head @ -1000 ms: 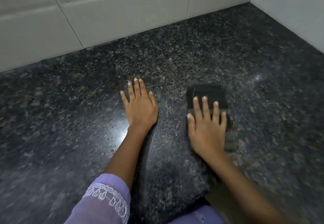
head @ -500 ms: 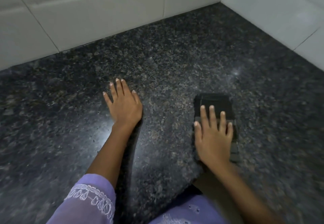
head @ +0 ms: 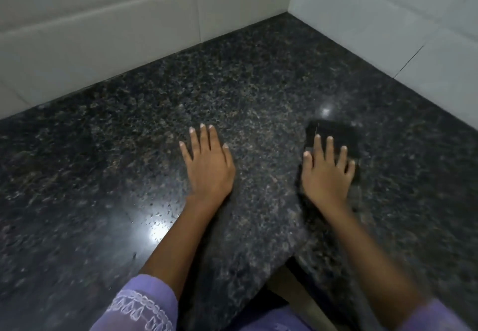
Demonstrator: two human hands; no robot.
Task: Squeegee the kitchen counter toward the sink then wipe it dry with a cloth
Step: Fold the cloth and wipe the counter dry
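- Black folded cloth (head: 336, 139) lies flat on the dark speckled granite counter (head: 258, 92), and my right hand (head: 327, 175) presses down on it with straight, spread fingers.
- My left hand (head: 208, 165) lies flat on the bare counter with its fingers straight. It holds nothing and just keeps me steady.
- From my left hand, the cloth is out at about 3 o'clock, near the corner where the two white tiled walls (head: 103, 33) meet.
- I think I am on the drying part of the job, because I see a cloth under my hand and no squeegee. I cannot see the sink from here.
- To dry well, I should keep my whole palm on the cloth and push evenly, so it does not bunch up or slip out.
- I should wipe in long rows that overlap a little, so no wet stripe gets left behind.
- Shiny spots and tiny drops show near my left arm at about 7 o'clock from the left hand. I think that patch needs a wipe too.
- The corner at 12 o'clock from the cloth will be hard to reach, so I should press the cloth's edge right up to the wall there.
- The cloth looks like a rectangle. Its long way runs from 6 o'clock to 12 o'clock, in line with my fingers, and its far end points toward the back wall. My hand hides the near end, and the picture is a bit blurry there.
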